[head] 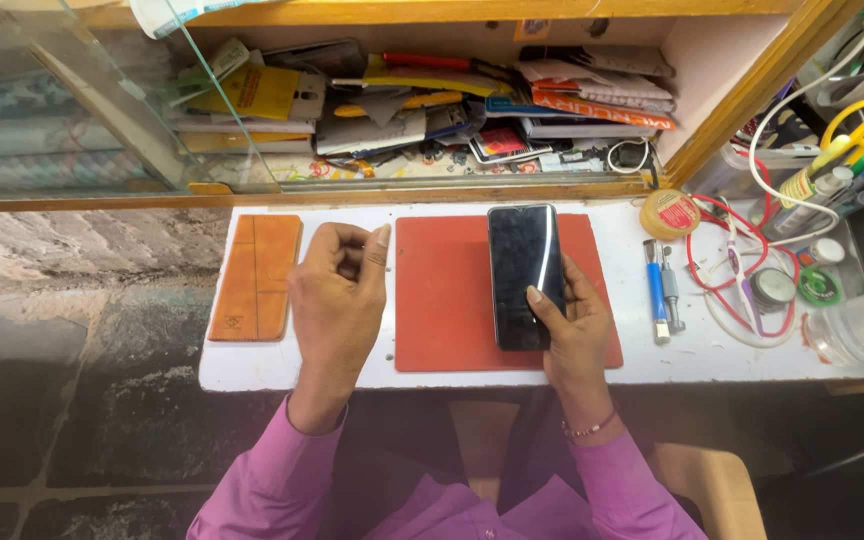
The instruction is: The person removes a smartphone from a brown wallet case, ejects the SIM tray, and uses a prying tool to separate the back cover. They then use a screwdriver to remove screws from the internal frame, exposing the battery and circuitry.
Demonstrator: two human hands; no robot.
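A black smartphone (522, 270) with a dark screen is held upright over a red work mat (442, 300) on the white bench. My right hand (572, 330) grips its lower right edge, thumb across the screen's bottom. My left hand (337, 295) hovers at the mat's left edge, fingers curled loosely and thumb raised, with nothing visible in it. Pink sleeves cover both forearms.
A tan leather phone case (255, 277) lies left of the mat. To the right lie a blue and silver tool (660, 290), a round tin (669, 213), red and white cables (727, 280), small pots and yellow scissors (862, 125). A cluttered shelf (432, 110) sits behind glass.
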